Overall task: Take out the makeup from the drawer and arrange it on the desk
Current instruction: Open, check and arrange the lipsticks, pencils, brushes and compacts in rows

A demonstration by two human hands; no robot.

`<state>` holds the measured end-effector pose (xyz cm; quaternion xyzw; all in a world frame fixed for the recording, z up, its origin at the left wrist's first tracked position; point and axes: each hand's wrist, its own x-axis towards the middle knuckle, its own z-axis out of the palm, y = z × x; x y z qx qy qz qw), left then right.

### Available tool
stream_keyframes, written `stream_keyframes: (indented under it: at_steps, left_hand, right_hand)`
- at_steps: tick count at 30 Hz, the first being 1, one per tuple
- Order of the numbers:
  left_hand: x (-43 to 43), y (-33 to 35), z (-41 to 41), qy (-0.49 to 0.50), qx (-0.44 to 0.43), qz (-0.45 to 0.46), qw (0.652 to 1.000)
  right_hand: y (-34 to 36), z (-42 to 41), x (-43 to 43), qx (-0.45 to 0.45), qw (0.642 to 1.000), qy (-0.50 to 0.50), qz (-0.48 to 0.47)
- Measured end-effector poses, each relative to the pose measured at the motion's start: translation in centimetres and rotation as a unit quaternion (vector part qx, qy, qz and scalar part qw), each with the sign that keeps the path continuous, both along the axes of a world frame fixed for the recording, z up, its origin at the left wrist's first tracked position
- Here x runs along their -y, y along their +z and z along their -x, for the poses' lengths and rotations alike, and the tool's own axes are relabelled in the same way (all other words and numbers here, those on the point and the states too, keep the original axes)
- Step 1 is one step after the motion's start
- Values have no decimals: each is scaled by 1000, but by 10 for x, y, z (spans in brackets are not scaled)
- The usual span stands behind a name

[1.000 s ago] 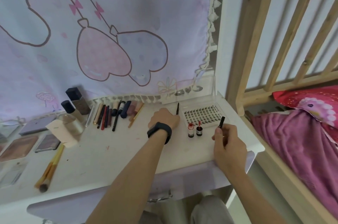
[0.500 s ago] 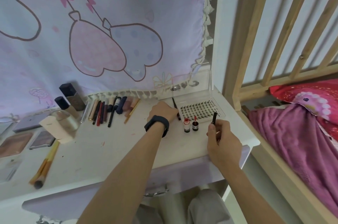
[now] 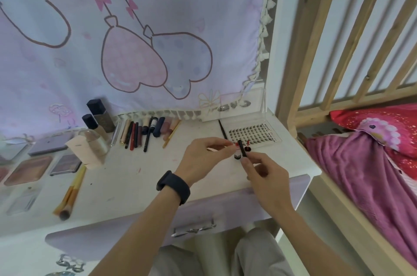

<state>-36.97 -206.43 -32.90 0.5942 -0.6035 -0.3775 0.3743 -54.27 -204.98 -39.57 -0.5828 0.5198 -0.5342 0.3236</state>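
The right hand (image 3: 266, 176) has its grip clamped on a slim black cosmetic tube (image 3: 242, 149). The tube is held nearly upright just above the white surface (image 3: 135, 176), in front of a clear plastic case of black false lashes (image 3: 252, 134). The left hand (image 3: 203, 156) has thumb and forefinger tips close together beside the tube's top, over a small red-capped bottle (image 3: 237, 156). Whether that grip pinches anything I cannot tell. A row of pencils and tubes (image 3: 140, 133) lies further left, below a hanging lilac cloth (image 3: 158, 27).
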Motion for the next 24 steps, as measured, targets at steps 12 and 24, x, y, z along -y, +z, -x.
stream_keyframes:
  at_steps: [12, 24]
  left_hand:
    - [12, -17, -32, 64, -23, -17, 998]
    - [109, -44, -4, 114, 122, -87, 982]
  right_hand:
    - [3, -9, -1, -75, 996, -28, 31]
    - [-44, 37, 40, -401, 891, -213, -18]
